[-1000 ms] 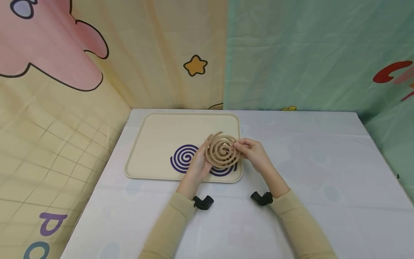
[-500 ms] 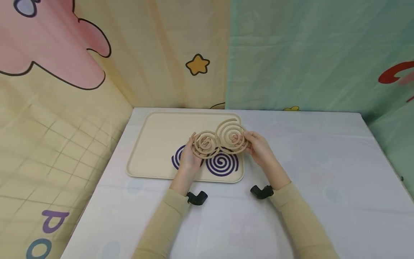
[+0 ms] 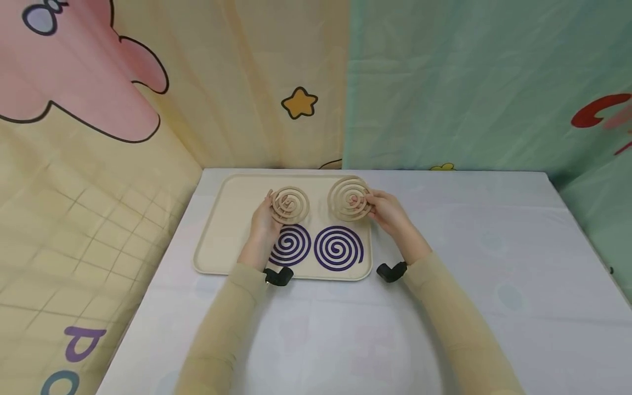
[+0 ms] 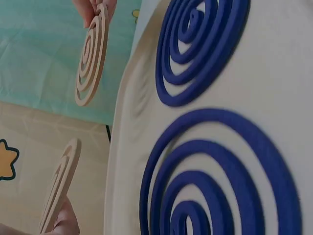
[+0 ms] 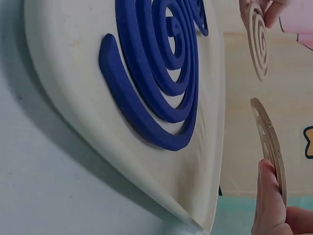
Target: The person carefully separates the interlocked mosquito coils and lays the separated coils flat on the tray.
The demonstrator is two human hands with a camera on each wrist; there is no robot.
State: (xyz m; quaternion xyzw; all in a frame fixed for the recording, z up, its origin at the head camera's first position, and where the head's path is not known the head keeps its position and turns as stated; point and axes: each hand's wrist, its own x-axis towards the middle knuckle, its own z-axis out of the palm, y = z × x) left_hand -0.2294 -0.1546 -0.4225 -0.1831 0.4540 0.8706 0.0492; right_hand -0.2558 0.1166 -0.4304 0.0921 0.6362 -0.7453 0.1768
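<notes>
A cream tray (image 3: 227,230) lies on the table with two purple spiral coils flat on its near half, one on the left (image 3: 291,245) and one on the right (image 3: 338,248). My left hand (image 3: 269,211) pinches a smaller-looking tan spiral coil (image 3: 290,204) by its left edge, above the tray's far half. My right hand (image 3: 373,203) pinches a second tan coil (image 3: 349,198) by its right edge. The two tan coils are apart, tilted up off the tray. The left wrist view shows both tan coils edge-on, mine (image 4: 59,186) and the other (image 4: 91,58), beside the purple coils (image 4: 220,176).
The table (image 3: 469,258) wears a pale lavender cloth. Printed cloth walls stand close behind and to the left (image 3: 99,181). Black wrist mounts (image 3: 278,276) (image 3: 391,271) sit by the tray's near rim. In the right wrist view the tray's rounded corner (image 5: 73,73) is close.
The tan coils, nested as one a second ago, have come apart. My hands have moved away from each other and toward the tray's far side, each with one coil.
</notes>
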